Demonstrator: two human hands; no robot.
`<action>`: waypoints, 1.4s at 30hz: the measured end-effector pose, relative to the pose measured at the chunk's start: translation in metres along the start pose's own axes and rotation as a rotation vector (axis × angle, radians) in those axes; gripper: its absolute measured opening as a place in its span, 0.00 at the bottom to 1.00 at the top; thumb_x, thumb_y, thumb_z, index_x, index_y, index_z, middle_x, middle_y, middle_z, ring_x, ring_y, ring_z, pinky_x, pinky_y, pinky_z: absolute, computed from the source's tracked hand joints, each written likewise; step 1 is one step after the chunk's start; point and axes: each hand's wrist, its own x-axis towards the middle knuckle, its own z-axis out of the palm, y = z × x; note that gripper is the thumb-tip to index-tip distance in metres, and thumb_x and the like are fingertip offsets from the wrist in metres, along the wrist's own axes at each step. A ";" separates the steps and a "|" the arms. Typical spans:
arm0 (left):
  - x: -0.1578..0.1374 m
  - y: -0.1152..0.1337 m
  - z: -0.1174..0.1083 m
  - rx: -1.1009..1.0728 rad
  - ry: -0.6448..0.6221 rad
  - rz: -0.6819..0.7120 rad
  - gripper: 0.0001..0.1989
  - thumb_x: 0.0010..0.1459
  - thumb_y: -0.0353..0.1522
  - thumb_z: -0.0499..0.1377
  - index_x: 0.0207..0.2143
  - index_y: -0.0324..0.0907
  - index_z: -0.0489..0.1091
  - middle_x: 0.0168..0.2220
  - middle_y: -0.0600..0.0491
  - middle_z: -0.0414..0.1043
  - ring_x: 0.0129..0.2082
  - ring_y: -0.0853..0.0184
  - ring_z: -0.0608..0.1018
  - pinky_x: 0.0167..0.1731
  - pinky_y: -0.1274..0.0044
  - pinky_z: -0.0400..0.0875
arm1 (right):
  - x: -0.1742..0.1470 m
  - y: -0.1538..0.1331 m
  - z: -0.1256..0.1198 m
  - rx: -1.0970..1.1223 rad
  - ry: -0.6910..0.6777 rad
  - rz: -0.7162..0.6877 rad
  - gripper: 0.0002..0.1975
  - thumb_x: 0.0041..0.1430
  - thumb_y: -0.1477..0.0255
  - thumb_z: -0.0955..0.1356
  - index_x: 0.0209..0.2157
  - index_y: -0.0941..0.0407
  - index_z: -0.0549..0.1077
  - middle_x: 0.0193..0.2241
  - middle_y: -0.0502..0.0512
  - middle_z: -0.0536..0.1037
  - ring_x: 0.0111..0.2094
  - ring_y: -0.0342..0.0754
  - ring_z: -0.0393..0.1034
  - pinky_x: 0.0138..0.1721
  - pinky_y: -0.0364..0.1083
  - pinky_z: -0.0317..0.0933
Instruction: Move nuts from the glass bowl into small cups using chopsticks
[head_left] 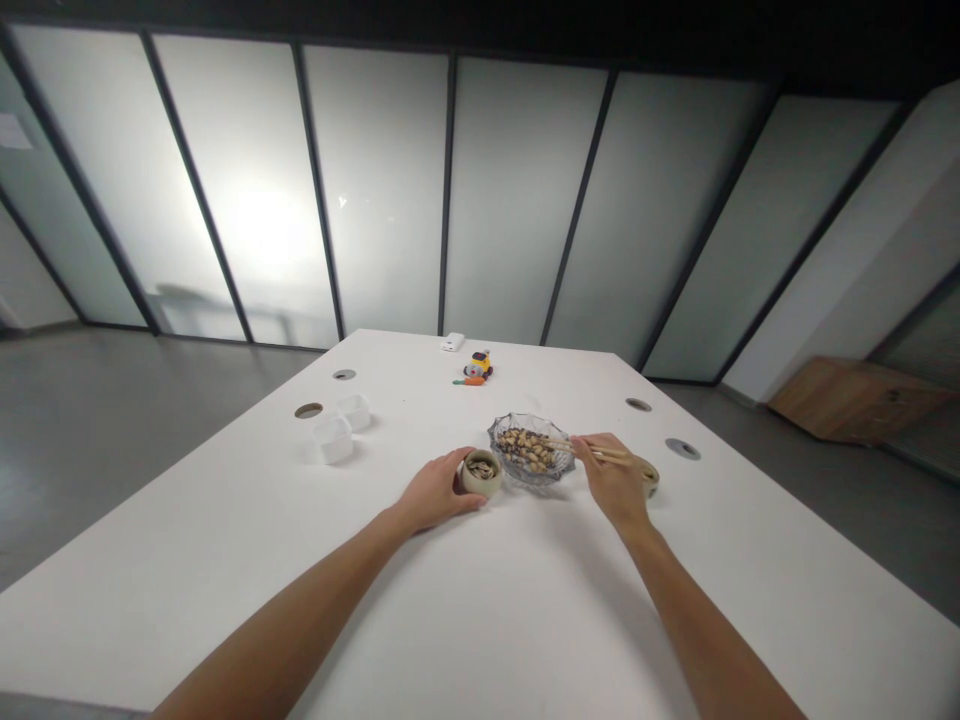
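My left hand [442,490] is curved around a small beige cup [481,488] on the table, thumb in front and fingers behind. Inside the cup lie thin, pale-and-dark pieces like seeds. A pair of chopsticks [613,456] is gripped in my right hand [611,485], their tips over the glass bowl [556,472]. That faceted clear bowl stands just right of the cup and holds a mix of pale tan pieces [525,447] and small dark ones. Partly hidden behind my right hand is a second beige cup [651,480].
Two clear plastic containers [334,442] stand on the left of the white table [480,620]. Farther back are a yellow toy vehicle [479,366], an orange toy carrot [472,381] and a small white device [452,342]. Round holes [308,411] are set in the tabletop.
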 end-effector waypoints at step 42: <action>-0.001 -0.003 0.002 0.017 0.012 -0.001 0.39 0.50 0.41 0.72 0.64 0.51 0.68 0.59 0.50 0.77 0.55 0.51 0.79 0.54 0.66 0.74 | 0.006 -0.020 -0.019 -0.051 -0.113 -0.028 0.32 0.67 0.40 0.62 0.27 0.51 0.79 0.30 0.56 0.83 0.30 0.53 0.78 0.33 0.50 0.68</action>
